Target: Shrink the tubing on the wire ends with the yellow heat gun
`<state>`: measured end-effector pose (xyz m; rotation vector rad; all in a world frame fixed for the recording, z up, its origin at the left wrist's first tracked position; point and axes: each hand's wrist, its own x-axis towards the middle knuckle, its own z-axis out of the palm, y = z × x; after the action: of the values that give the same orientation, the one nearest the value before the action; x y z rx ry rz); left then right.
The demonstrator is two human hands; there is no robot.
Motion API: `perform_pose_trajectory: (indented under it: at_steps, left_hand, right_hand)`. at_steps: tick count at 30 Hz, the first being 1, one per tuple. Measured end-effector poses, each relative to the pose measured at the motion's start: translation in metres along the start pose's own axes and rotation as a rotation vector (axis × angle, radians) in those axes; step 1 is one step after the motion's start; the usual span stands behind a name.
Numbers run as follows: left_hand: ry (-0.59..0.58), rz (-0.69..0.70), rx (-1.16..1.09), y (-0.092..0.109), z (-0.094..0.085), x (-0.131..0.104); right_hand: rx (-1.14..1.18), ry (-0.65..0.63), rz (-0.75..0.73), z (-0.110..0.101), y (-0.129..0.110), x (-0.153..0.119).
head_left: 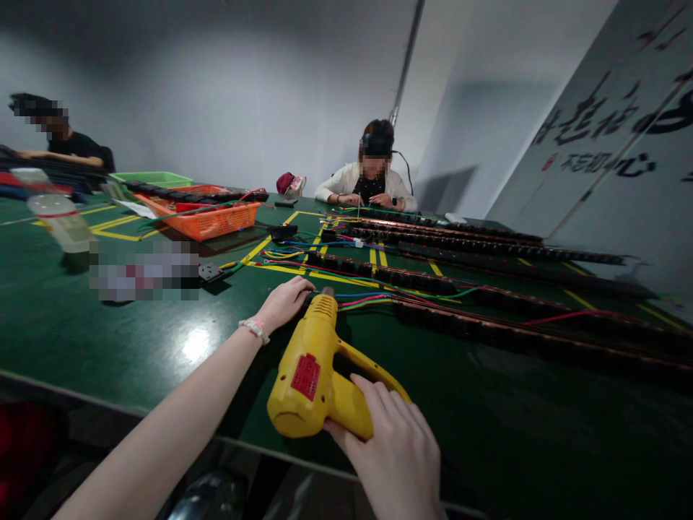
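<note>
Fingers of your right hand (393, 440) were wrapped around the handle of the yellow heat gun (317, 375), near you on the green table (97, 332), its nozzle aimed far at the bundle of wires (360, 298). Your left hand (284, 303) pinched those wires just left of the nozzle. That step probably went best with fingertips kept out of the hot air and the gun steady.
</note>
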<state>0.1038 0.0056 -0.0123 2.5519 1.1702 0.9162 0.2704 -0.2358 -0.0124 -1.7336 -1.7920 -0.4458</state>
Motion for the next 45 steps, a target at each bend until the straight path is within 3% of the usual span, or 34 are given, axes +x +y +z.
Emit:
perform_pose_trajectory:
  at_steps: [10, 16, 26, 28, 30, 33, 35, 36, 40, 45]
  left_hand:
    - [-0.008, 0.014, -0.015, 0.004, -0.004, -0.002]
    - [-0.088, 0.009, -0.017, 0.005, 0.000, -0.001]
    - [-0.238, 0.168, 0.085, 0.028, 0.016, 0.015]
    - [-0.248, 0.198, 0.087, 0.032, 0.020, 0.022]
    - [-0.262, 0.221, 0.075, 0.035, 0.024, 0.029]
    - [-0.284, 0.234, 0.056, 0.035, 0.027, 0.037]
    - [-0.298, 0.230, 0.053, 0.034, 0.028, 0.040]
    - [-0.307, 0.227, 0.053, 0.033, 0.028, 0.041]
    - [-0.343, 0.222, 0.079, 0.027, 0.027, 0.042]
    - [-0.302, 0.269, 0.120, 0.015, 0.025, 0.037]
  right_hand:
    - [-0.188, 0.089, -0.069, -0.021, 0.048, -0.008]
    - [-0.251, 0.146, -0.177, -0.034, 0.078, -0.015]
    - [0.004, -0.083, -0.246, -0.069, 0.096, -0.018]
    - [0.125, -0.136, -0.170, -0.081, 0.107, -0.018]
    - [0.148, -0.036, 0.033, -0.091, 0.130, -0.016]
    - [0.089, 0.078, 0.470, -0.093, 0.187, -0.009]
    - [-0.019, -0.010, 0.758, -0.085, 0.232, -0.004]
    - [-0.062, -0.058, 0.827, -0.079, 0.253, -0.002]
    - [-0.196, -0.152, 0.894, -0.056, 0.308, 0.008]
    - [-0.310, -0.245, 0.767, -0.044, 0.324, 0.022]
